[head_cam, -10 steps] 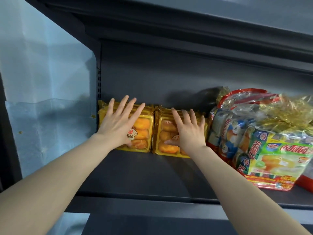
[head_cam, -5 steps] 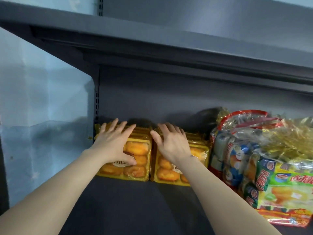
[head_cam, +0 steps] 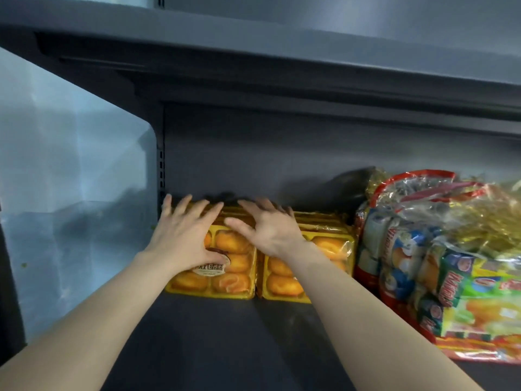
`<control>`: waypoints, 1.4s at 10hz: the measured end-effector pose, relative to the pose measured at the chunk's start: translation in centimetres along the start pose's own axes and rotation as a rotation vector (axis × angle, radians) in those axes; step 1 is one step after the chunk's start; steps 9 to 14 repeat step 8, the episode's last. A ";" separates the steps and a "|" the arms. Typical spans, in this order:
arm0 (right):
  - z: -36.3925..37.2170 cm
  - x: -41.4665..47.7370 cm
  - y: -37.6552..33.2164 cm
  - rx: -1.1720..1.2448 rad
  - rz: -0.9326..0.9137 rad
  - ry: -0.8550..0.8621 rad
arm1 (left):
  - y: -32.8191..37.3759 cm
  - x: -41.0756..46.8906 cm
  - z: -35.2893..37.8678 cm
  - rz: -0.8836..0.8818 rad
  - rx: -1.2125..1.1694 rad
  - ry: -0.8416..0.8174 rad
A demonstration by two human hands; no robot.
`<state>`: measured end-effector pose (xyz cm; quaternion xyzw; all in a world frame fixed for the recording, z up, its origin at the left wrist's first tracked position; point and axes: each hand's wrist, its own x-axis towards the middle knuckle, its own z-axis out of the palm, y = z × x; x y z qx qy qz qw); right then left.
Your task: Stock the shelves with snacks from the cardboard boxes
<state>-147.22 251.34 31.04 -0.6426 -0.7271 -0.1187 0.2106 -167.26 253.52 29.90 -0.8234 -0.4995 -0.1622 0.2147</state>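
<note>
The fingers (head_cam: 183, 211) of our left hand (head_cam: 180, 241) are spread wide and lie flat over the left pack of cakes (head_cam: 225, 275). The thumb rests on its round label, and we hold nothing. The fingers (head_cam: 255, 206) of our right hand (head_cam: 272, 234) are also spread. They press the top edges where that pack meets the right pack of cakes (head_cam: 329, 246), with the thumb reaching over the left one. Both yellow packs stand side by side, touching, at the back left of the dark shelf (head_cam: 225, 340), with more packs behind them. Just beside them on the right lie large bags of snacks (head_cam: 439, 249). The upper shelf (head_cam: 253, 46) hangs above, and a blue panel (head_cam: 70, 193) stands to the left.
</note>
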 end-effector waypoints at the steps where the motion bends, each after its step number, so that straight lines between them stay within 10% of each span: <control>1: -1.2 -3.8 3.0 -0.140 0.129 0.150 | 3.0 -1.7 0.0 0.166 0.026 0.080; 3: -1.7 -8.0 7.8 -0.208 0.377 0.042 | 5.7 -2.3 2.2 0.175 0.073 0.050; 14: -2.5 -8.8 6.5 -0.310 0.324 0.023 | 8.1 -2.2 -0.6 0.136 0.013 0.064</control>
